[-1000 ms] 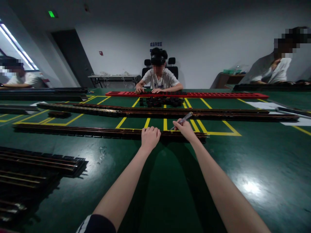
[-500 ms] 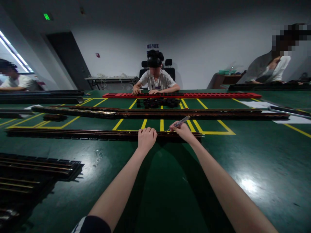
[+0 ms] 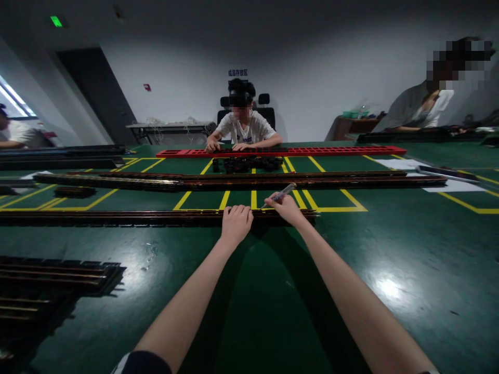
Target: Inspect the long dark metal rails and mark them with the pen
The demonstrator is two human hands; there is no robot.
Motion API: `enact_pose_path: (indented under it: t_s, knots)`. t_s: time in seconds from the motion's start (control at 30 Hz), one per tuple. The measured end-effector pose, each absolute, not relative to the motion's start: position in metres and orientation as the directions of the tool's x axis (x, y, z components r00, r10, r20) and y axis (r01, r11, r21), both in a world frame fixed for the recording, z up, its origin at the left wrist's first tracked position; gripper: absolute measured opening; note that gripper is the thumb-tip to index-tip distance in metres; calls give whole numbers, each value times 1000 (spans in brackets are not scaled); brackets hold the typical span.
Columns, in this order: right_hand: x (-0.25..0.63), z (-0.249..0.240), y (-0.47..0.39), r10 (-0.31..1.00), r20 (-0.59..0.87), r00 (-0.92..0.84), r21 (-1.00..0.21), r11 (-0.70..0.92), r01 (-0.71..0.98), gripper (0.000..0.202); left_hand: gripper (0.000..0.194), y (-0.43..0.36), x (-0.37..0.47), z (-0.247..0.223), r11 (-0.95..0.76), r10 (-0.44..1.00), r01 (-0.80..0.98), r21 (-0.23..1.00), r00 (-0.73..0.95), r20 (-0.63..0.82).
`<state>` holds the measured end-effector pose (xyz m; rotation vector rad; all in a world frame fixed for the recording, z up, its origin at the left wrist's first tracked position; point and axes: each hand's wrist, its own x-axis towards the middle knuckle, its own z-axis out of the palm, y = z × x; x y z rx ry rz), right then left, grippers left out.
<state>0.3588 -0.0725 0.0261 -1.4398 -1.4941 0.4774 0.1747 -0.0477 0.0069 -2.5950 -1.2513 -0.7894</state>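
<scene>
A long, thin black strip (image 3: 156, 217) with copper-coloured lines along it lies across the green table in front of me. The fingers of my left hand (image 3: 236, 224) are curled over this strip, thumb side towards the right hand. Between the fingers of my right hand (image 3: 286, 208) is a slim, clear-bodied pen (image 3: 281, 194), slanted with its tip down at the strip's upper edge. The tip is just right of my left hand, and its exact contact is too small to make out. The strip's right end sticks out past my right wrist.
More dark strips (image 3: 234, 182) lie beyond, and a stack of them (image 3: 58, 278) is at the near left. A red slotted rail (image 3: 331, 150) lies before a seated person (image 3: 244, 127). White paper (image 3: 454, 186) is at right. Other people sit at both sides.
The view has turned slightly to the right, so the scene sits further left. My left hand has slid a little right along the strip, closer to the pen. The pen keeps its grip and slant.
</scene>
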Motion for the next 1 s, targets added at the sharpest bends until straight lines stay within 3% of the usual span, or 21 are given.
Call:
enact_pose_path:
  t_s: [1.0]
  knots:
    - [359, 38, -77, 882, 381, 276, -796, 161, 583, 22, 39, -47, 175, 6, -627, 692, 776, 69, 515, 506]
